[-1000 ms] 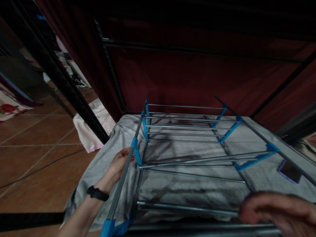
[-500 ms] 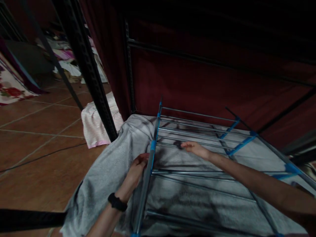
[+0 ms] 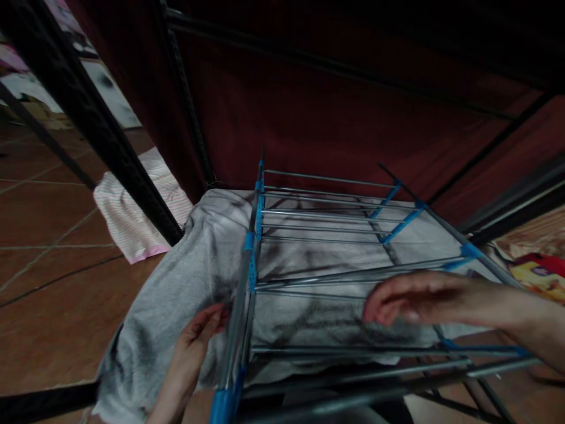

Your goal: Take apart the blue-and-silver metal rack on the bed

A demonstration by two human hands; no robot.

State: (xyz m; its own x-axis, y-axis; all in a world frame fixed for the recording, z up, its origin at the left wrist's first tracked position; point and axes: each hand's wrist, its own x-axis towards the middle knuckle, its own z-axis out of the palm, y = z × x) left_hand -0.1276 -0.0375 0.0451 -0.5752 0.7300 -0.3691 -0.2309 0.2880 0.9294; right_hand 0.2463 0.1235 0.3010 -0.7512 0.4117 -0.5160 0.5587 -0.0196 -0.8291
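A folding clothes drying rack with metal rods and blue plastic joints stands over a grey cloth. My left hand is just outside the rack's left side pole, above the cloth, its fingers loosely bent and nothing visible in them. Whether its fingertips touch the pole is unclear. Over the rack's middle rods hangs my right hand, somewhat smeared by motion, with loosely curved fingers and no object to be seen in it.
Black metal frame posts rise at the left, before a dark red curtain. A pink-edged striped cloth lies on the tiled floor. Something red and yellow sits at the far right.
My view has turned right and down, bringing more of the near rods into sight. My right hand has come back toward me from the far rods. My left hand is lower along the side pole.
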